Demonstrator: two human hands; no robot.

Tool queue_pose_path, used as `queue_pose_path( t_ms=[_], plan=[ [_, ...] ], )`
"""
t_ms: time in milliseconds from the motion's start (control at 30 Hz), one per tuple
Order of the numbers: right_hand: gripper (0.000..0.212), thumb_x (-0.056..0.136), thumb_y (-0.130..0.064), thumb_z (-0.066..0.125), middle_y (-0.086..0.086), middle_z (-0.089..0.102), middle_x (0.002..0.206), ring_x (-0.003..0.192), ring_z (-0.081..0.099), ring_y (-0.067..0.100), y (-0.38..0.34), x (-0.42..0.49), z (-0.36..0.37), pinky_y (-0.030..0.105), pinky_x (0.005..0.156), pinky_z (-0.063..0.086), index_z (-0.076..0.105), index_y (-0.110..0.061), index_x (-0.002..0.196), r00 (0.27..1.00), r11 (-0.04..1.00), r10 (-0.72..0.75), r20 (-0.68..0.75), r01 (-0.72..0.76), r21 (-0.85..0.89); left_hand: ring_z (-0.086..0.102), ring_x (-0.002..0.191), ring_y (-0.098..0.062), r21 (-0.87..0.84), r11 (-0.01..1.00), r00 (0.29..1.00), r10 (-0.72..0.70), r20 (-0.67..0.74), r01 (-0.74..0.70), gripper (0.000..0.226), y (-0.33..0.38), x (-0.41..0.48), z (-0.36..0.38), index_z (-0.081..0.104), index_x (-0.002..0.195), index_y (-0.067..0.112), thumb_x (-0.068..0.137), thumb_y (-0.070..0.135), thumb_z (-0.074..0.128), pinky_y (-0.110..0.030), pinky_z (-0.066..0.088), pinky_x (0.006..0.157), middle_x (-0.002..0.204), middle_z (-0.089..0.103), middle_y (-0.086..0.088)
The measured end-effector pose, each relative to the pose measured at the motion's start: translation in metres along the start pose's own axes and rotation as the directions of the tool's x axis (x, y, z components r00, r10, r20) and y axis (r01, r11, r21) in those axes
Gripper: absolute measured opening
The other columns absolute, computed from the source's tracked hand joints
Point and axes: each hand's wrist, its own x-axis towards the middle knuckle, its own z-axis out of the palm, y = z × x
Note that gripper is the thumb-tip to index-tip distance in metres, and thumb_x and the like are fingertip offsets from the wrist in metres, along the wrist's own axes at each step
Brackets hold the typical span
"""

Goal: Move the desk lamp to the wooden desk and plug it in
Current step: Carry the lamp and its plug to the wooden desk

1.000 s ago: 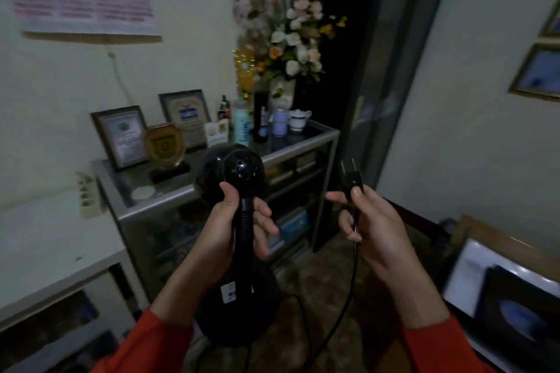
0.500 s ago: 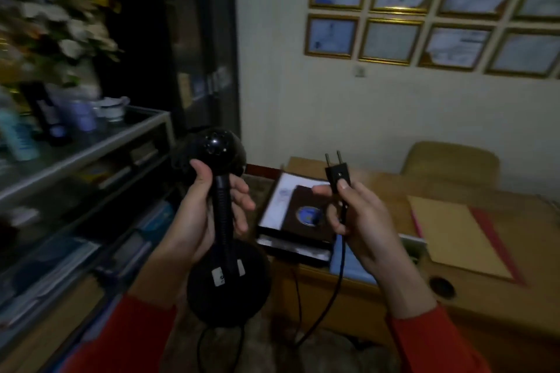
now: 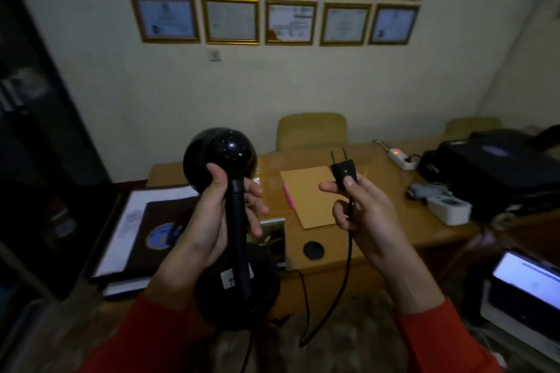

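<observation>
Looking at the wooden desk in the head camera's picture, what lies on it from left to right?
Framed document → brown envelope → white power strip with a red light → small white device → black bag. In front of them, the left hand holds the desk lamp, the right hand its plug.

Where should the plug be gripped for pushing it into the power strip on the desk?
Grip the plug on the flat sides of its black body, behind the two prongs, as the right hand does now. The prongs point up and away and the cord leaves the rear, so come from the cord end, leaving the prongs free toward the power strip.
</observation>
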Motion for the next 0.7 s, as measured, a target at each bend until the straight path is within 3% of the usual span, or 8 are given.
queue_pose_path(
  t_ms=[267,500,700],
  plan=[
    [0.016,0.088,-0.030,0.053,-0.001,0.076,0.085,0.039,0.048,0.010,-0.035,0.047,-0.109,0.016,0.037,0.035,0.060,-0.020,0.098,0.984,0.997,-0.065,-0.165,0.059,-0.041,0.058,0.038,-0.015,-0.004,0.999,0.984,-0.052,0.168,0.053,0.068,-0.044,0.117,0.082,0.060,0.077,0.009,0.075,0.066,0.023,-0.020,0.050,0.041,0.058,0.067,-0.004],
    [0.021,0.095,-0.025,0.047,-0.001,0.075,0.086,0.042,0.048,0.009,-0.068,0.088,-0.203,0.016,0.038,0.034,0.057,-0.011,0.107,0.956,0.989,-0.123,-0.266,0.096,-0.112,0.061,0.045,-0.015,0.011,0.997,0.976,-0.074,0.207,0.073,0.067,-0.089,0.205,0.145,0.060,0.078,0.010,0.076,0.064,0.022,-0.021,0.051,0.044,0.057,0.066,0.000],
    [0.020,0.096,-0.024,0.046,-0.001,0.073,0.083,0.044,0.048,0.010,-0.084,0.123,-0.290,0.017,0.039,0.036,0.060,-0.013,0.105,0.938,0.991,-0.082,-0.336,0.040,-0.130,0.063,0.049,-0.016,-0.038,0.993,0.978,-0.100,0.181,0.108,0.065,-0.148,0.279,0.196,0.059,0.085,0.006,0.077,0.061,0.025,-0.023,0.055,0.048,0.058,0.067,-0.002]
  ],
)
